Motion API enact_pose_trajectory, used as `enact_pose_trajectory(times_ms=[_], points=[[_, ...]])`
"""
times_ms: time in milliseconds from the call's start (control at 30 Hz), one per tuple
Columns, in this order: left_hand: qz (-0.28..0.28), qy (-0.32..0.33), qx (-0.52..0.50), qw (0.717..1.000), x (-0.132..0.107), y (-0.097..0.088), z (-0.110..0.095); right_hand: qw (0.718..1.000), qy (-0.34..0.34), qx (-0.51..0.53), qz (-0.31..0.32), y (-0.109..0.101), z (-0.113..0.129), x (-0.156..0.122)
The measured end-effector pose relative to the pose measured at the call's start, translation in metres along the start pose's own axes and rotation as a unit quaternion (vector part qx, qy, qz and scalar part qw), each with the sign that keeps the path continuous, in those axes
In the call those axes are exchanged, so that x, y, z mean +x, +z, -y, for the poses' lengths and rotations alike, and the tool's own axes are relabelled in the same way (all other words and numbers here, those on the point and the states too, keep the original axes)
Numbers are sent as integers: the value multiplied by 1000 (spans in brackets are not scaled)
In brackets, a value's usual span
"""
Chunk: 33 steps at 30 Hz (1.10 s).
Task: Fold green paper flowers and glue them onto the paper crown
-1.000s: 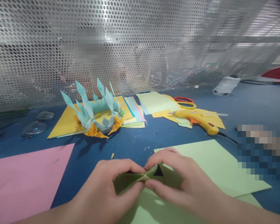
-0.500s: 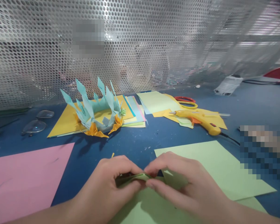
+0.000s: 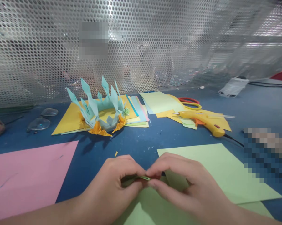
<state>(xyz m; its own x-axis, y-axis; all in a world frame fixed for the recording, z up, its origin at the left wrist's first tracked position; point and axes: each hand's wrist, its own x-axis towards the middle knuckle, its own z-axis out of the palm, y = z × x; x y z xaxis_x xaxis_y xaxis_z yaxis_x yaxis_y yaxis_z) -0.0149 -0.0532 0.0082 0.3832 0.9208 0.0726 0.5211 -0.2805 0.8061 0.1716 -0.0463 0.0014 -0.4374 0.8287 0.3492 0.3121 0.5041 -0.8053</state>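
Observation:
Between my two hands is a small folded piece of green paper (image 3: 145, 178), pinched at its edge and mostly hidden by fingers. My left hand (image 3: 118, 184) grips it with thumb below and fingers above. From the other side, my right hand (image 3: 180, 181) pinches the same piece with thumb and fingertips, close against the left fingers. Under both hands lies a green paper sheet (image 3: 159, 207). Another green sheet (image 3: 216, 172) spreads to the right. Beyond the hands stands a light-blue paper crown (image 3: 91, 109) with pointed tips and orange folded pieces (image 3: 99, 128) at its base.
A pink sheet (image 3: 35, 178) lies at left, with eyeglasses (image 3: 39, 124) behind it. The crown rests on stacked coloured paper (image 3: 63, 118). A yellow glue gun (image 3: 202, 120) with a cord and scissors (image 3: 191, 104) lie at right. A perforated metal panel (image 3: 131, 47) borders the blue table (image 3: 136, 140).
The folded green paper looks pressed flatter between my fingertips. My hands keep nearly the same pose. The whole view has shifted slightly, with the table things now a little farther right.

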Motion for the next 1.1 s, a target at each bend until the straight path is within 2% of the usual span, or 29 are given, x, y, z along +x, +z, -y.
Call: enact_pose_trajectory(times_ms=[167, 400, 567, 767, 900, 1100], points=[[17, 9, -1, 1000, -1, 1, 1, 999, 1, 33, -4, 1, -2, 0], [27, 16, 35, 999, -1, -1, -2, 998, 61, 22, 18, -2, 2, 1], [24, 12, 49, 998, 0, 0, -2, 993, 106, 51, -3, -1, 2, 2], [33, -54, -17, 998, 1, -1, 2, 981, 184, 52, 40, 0, -1, 1], [46, -88, -66, 993, 2, -1, 5, 978, 205, 33, 23, 1, -3, -1], [65, -106, -74, 989, 5, -3, 2, 968, 230, 101, 19, 2, -6, -1]])
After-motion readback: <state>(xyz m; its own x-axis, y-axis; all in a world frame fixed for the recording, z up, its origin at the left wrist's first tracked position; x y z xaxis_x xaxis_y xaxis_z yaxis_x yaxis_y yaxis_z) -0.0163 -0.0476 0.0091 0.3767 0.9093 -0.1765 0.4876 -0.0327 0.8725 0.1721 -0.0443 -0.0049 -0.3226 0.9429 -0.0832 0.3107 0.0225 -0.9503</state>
